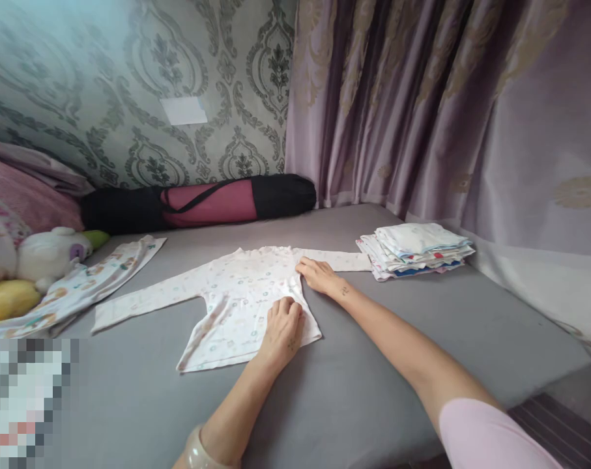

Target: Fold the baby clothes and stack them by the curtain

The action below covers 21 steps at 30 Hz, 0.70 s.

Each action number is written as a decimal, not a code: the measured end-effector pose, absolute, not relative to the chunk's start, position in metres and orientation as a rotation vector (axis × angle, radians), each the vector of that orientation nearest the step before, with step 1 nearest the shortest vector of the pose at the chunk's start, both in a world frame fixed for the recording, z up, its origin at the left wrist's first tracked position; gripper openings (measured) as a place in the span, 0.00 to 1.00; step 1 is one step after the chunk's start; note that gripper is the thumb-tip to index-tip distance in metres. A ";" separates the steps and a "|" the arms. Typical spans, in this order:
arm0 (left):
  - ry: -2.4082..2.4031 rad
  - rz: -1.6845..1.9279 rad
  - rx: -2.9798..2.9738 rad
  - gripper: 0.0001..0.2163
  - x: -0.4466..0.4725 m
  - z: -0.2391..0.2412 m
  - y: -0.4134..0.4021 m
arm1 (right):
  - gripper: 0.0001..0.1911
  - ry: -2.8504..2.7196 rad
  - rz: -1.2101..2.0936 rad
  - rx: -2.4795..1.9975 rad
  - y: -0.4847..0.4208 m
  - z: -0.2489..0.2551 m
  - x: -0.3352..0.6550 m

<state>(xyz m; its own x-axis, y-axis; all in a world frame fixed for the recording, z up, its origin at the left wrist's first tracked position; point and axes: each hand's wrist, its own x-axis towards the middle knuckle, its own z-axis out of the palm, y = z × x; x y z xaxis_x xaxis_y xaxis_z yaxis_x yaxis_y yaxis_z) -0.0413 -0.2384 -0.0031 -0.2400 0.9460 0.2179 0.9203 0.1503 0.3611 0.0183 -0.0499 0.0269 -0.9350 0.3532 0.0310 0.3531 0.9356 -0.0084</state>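
Observation:
A small long-sleeved shirt (236, 299), white with a faint print, lies spread out on the grey bed sheet (354, 391). Its sleeves reach out to both sides. My left hand (283, 329) rests on the lower right part of the shirt, fingers curled down and closed on the cloth. At the shirt's right edge, just below the sleeve, my right hand (319, 275) pinches the fabric. The fingertips of both hands are partly hidden. The right sleeve's end touches a stack of folded clothes (415, 251).
A printed white garment (104, 277) lies at the left beside a white plush toy (51, 254) and a yellow cushion-like object (9, 299). Along the wall stretches a black and maroon bag (207, 202). Purple curtains (397, 111) hang behind the bed's right side.

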 end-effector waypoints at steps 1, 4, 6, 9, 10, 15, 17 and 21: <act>2.322 0.680 1.897 0.07 -0.041 -0.004 -0.239 | 0.18 -3.072 -0.027 -0.522 -0.049 0.026 0.018; 2.281 0.715 1.916 0.08 -0.042 -0.006 -0.238 | 0.17 -3.105 -0.127 -0.396 -0.043 0.026 0.018; 2.277 0.722 1.959 0.13 -0.043 -0.011 -0.237 | 0.15 -3.121 -0.223 -0.309 -0.038 0.026 0.017; 2.287 0.622 2.030 0.20 -0.043 -0.019 -0.237 | 0.13 -3.124 -0.397 -0.166 -0.028 0.025 0.014; 2.284 0.559 2.051 0.21 -0.043 -0.021 -0.237 | 0.13 -3.120 -0.433 -0.123 -0.025 0.024 0.014; 2.242 0.321 2.162 0.24 -0.039 -0.018 -0.242 | 0.11 -3.070 -0.346 -0.086 -0.017 0.014 0.014; 2.227 0.296 2.199 0.25 -0.037 -0.015 -0.243 | 0.11 -3.025 -0.223 -0.136 -0.016 0.008 0.016; 2.161 0.293 2.234 0.28 -0.035 -0.009 -0.247 | 0.13 -2.957 0.022 -0.200 -0.015 0.002 0.019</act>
<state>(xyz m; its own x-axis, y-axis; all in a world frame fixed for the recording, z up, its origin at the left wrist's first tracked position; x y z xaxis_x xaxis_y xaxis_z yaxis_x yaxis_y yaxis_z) -0.0349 -0.2469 -0.0088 0.0242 0.9924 0.1210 0.9887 -0.0417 0.1438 0.0191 -0.0147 0.0024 -0.9753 0.1348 0.1750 0.1322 0.9909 -0.0265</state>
